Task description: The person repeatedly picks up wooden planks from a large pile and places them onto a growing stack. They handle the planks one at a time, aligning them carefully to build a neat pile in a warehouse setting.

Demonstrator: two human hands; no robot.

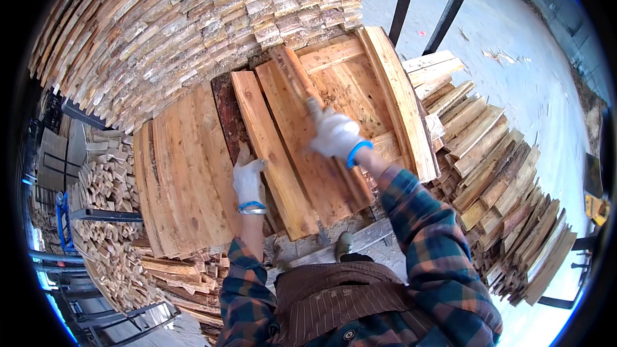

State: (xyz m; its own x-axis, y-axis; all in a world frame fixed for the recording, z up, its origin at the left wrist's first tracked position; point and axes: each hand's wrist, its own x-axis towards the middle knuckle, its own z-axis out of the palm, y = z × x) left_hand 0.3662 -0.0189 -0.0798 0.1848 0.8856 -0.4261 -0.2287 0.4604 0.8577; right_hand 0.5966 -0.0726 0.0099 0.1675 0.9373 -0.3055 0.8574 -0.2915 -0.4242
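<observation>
My left hand (pixel 248 183), in a white glove with a blue cuff, rests by a dark bark-edged board (pixel 229 112). Its fingers point away from me, and the thumb stands apart toward a pale plank (pixel 273 154). Blurred by motion, my gloved right hand (pixel 337 135) is over a narrow board with a rough edge (pixel 294 74), which slants across the wide planks. A greyish shape (pixel 313 108) juts from the front of this hand; I cannot make out whether it is a finger or a held thing. The right fingers are smeared.
A tall stack of boards (pixel 212 19) rises at the far left. Flat planks (pixel 183 173) lie left of my left hand. A thick plank (pixel 398 96) edges the pile on the right, beside slanted offcuts (pixel 488 148). Black metal posts (pixel 448 9) stand behind.
</observation>
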